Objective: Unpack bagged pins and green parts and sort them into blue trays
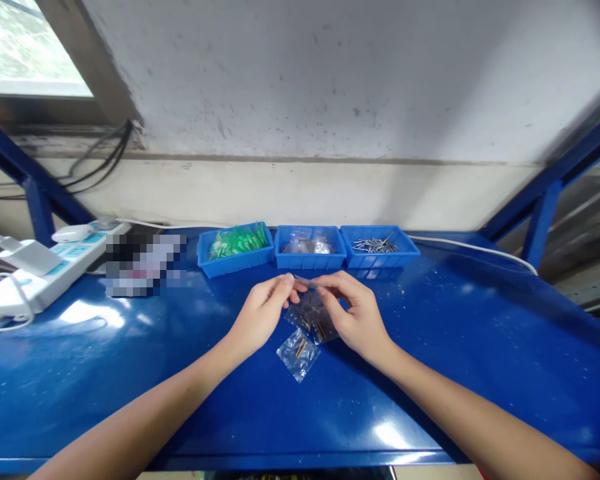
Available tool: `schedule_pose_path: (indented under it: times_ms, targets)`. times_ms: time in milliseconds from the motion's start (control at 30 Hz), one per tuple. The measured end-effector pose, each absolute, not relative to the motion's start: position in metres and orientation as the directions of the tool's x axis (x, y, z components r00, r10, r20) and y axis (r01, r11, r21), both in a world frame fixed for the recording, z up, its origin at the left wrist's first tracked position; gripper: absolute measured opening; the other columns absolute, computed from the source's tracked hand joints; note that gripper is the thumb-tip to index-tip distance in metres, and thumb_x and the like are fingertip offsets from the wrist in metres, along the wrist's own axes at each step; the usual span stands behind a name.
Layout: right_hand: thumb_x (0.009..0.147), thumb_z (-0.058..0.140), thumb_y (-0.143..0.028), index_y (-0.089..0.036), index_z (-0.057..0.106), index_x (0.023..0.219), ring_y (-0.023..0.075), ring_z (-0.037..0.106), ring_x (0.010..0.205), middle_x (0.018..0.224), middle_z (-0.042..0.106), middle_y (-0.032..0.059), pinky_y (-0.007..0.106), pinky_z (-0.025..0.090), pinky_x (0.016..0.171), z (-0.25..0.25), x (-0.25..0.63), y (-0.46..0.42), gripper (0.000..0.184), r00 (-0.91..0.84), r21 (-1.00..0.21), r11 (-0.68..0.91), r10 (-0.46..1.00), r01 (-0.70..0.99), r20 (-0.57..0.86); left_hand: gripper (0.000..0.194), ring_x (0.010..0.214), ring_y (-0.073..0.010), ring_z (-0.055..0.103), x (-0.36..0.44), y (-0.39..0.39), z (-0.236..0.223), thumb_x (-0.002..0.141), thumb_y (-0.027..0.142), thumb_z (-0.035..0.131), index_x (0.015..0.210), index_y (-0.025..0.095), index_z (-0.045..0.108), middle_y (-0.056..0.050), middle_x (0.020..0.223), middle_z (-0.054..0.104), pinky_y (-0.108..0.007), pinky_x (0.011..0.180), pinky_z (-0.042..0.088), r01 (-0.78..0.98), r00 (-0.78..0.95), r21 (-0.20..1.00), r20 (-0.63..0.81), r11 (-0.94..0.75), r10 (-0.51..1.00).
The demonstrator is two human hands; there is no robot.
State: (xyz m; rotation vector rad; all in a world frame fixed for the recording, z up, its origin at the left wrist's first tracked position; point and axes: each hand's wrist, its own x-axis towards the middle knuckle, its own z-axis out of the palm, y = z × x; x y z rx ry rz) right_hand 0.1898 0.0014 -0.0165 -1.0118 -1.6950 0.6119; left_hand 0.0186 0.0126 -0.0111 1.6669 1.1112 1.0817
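Between my two hands a small clear plastic bag is stretched, pinched at its left by my left hand and at its right by my right hand. What is inside it is too small to make out. Beneath the hands lie more clear bags holding thin, brass-coloured pieces, partly covered by my right hand. Closer to me, a separate clear bag rests flat on the blue table with a few short brass-coloured pins in it.
Behind my hands stand three blue bins: a left bin with green packets, a middle bin with clear bags, a right bin with metal pins. A white power strip with plugs lies left, beside a blurred-out object.
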Motion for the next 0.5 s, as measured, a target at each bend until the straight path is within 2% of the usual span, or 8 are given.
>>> schedule_pose_path:
  times_ms: [67,167,267,333,433,500]
  targets:
    - [0.081,0.047,-0.011,-0.024,0.067,0.091,0.0161,0.06,0.078,0.085,0.062,0.0032,0.031,0.049,0.07,-0.0183,0.1916,0.0013,0.026,-0.167,-0.722,0.591,0.802,0.359,0.574,0.041,0.059,-0.0126,0.051,0.0182,0.0143,-0.0108,0.093,0.041,0.037,0.082,0.014,0.065,-0.003,0.068,0.059,-0.025,0.055,0.041,0.085,0.226,0.99,0.094,-0.116,0.97]
    - [0.078,0.044,-0.005,-0.026,0.068,0.091,0.0168,0.059,0.086,0.092,0.058,0.0043,0.033,0.049,0.076,-0.0211,0.1933,0.0019,0.035,-0.199,-0.684,0.625,0.776,0.376,0.599,0.026,0.059,-0.0115,0.05,0.0184,0.0146,-0.0119,0.087,0.036,0.051,0.079,0.015,0.063,-0.001,0.067,0.058,-0.024,0.057,0.04,0.039,0.247,0.995,0.08,-0.092,0.966]
    - [0.077,0.043,-0.003,-0.026,0.068,0.092,0.0178,0.057,0.094,0.1,0.053,0.0055,0.036,0.048,0.082,-0.0216,0.1931,0.0021,0.038,-0.194,-0.699,0.605,0.792,0.38,0.579,0.017,0.067,-0.0128,0.055,0.0187,0.0136,-0.0147,0.085,0.031,0.055,0.082,0.016,0.063,-0.001,0.074,0.061,-0.026,0.065,0.043,0.141,0.231,0.972,0.153,-0.188,0.961]
    - [0.078,0.047,-0.006,-0.025,0.068,0.091,0.0191,0.055,0.098,0.104,0.05,0.0064,0.039,0.046,0.086,-0.0202,0.192,0.0016,0.031,-0.175,-0.729,0.564,0.821,0.386,0.543,0.015,0.073,-0.0143,0.058,0.0184,0.0132,-0.0166,0.086,0.029,0.055,0.086,0.017,0.063,-0.002,0.08,0.064,-0.027,0.069,0.045,0.226,0.196,0.936,0.229,-0.271,0.954]
    - [0.078,0.059,-0.021,-0.022,0.068,0.091,0.0214,0.053,0.101,0.103,0.048,0.0075,0.041,0.044,0.091,-0.0166,0.19,0.0009,0.015,-0.139,-0.797,0.463,0.884,0.388,0.445,0.01,0.074,-0.0144,0.059,0.0173,0.0128,-0.0179,0.086,0.025,0.055,0.089,0.018,0.062,-0.002,0.084,0.063,-0.027,0.069,0.046,0.329,0.177,0.856,0.36,-0.4,0.916]
    - [0.082,0.058,-0.034,-0.02,0.069,0.085,0.021,0.054,0.097,0.097,0.051,0.007,0.039,0.044,0.088,-0.0145,0.1891,0.0013,0.018,-0.126,-0.866,0.371,0.929,0.336,0.349,0.009,0.077,-0.0147,0.058,0.0169,0.0119,-0.0175,0.087,0.022,0.054,0.088,0.019,0.062,-0.003,0.085,0.061,-0.028,0.069,0.046,0.383,0.2,0.776,0.461,-0.502,0.865]
